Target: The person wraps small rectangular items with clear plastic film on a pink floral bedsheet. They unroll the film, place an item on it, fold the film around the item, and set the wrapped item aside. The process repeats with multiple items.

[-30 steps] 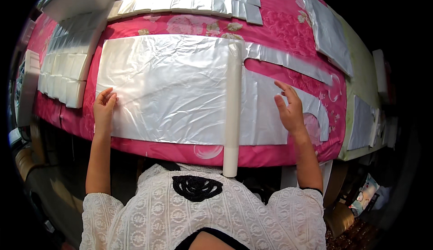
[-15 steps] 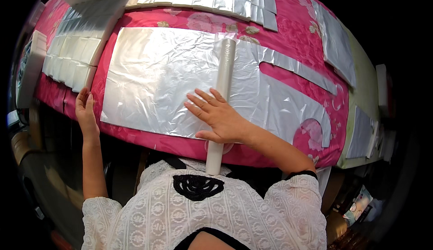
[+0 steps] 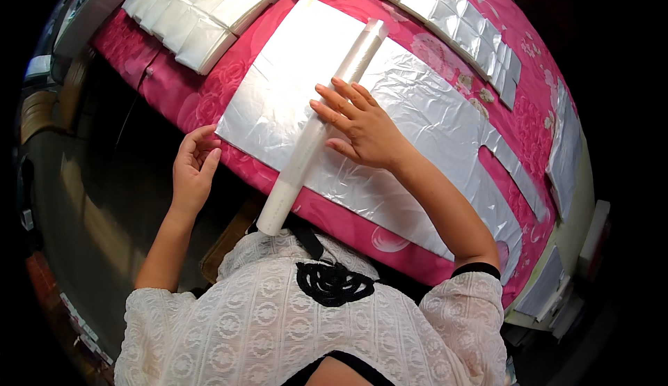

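Note:
A large silvery-white plastic bag [image 3: 410, 93], with cut-out handles at its right end, lies flat on the table. Across its left part rests a long whitish roll [image 3: 296, 167], which looks wrapped in clear film; its near end sticks out past the table edge toward my body. My right hand [image 3: 365, 125] lies on the roll and the bag beside it, fingers stretched out and spread. Close to the bag's near left corner is my left hand [image 3: 195, 170], its fingers loosely bent and the thumb apart. Nothing shows in it.
A pink flowered cloth [image 3: 170, 93] covers the table. Folded pale packets [image 3: 216, 10] stand in rows at the far left, and another row of silvery packets [image 3: 452, 20] runs along the back. More silvery sheets [image 3: 563, 156] lie at the right edge.
The view has turned. The roll has shifted leftward over the bag under my right hand. My left hand has come from beside the folded packets to the bag's near left corner.

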A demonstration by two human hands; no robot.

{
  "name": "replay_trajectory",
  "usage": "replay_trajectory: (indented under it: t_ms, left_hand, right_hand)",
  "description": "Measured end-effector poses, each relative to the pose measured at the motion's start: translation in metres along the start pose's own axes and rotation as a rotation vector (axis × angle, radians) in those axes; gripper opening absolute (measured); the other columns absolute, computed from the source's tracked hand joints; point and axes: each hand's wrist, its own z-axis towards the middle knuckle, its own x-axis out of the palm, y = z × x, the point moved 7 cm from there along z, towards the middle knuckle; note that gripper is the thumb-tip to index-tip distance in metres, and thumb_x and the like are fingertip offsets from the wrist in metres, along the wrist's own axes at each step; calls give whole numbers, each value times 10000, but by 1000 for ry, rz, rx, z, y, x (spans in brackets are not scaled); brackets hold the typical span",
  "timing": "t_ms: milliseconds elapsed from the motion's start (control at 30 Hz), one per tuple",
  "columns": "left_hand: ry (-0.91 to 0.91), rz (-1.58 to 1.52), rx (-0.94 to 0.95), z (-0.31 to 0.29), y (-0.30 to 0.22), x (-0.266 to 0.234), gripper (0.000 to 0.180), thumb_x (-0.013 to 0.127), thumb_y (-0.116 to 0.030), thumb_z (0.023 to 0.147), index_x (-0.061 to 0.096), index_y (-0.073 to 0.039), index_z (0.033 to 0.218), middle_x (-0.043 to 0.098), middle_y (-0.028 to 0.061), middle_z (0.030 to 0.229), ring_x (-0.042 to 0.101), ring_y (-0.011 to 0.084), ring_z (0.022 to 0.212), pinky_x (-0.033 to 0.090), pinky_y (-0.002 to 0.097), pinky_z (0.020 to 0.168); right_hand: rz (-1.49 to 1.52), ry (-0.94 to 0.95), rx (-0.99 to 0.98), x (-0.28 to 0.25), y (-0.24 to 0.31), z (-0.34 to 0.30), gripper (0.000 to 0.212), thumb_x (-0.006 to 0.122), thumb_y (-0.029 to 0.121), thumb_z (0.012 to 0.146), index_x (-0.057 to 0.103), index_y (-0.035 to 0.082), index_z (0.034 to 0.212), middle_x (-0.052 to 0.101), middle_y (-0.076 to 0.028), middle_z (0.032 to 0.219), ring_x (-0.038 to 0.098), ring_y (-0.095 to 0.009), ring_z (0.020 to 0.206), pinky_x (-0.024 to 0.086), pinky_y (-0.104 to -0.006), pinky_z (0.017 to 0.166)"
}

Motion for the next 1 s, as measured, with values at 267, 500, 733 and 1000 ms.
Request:
replay_trajectory:
  t_ms: [267,500,733,1000]
  left_hand:
    - [40,883,172,-29,-25,35,766,746,-239,699,334,19,1291,501,194,1097,519,376,979,429,408,861]
    - [154,-30,-328,-32,16,25,719,751,-85,689,352,10,1279,565,123,1083,569,212,968,456,322,850]
    - [713,-915,-557,-48,-36,92,845,758,-369,679,369,76,1283,613,185,991,605,165,665,518,272,614]
    - [844,-601,-550,-50,-56,145,616,715,-166,702,438,56,1205,513,26,720,509,99,594,430,236,548]
  right_hand:
    - [46,-148,204,51,19,147,457,523,242,823,505,14,1219,500,-135,1272,330,-310,1291,187,-446,1086]
    - [636,-727,782,55,-5,110,793,532,103,742,107,-72,1388,116,-310,1413,137,-410,1335,125,-472,1092]
    - [1986,-725,581,2,3,77,671,688,211,731,320,-12,1246,532,-110,939,563,-160,845,507,-321,773]
    - [1896,-855,513,-36,-5,15,617,676,198,739,316,-22,1189,524,-89,855,579,-158,765,527,-321,668]
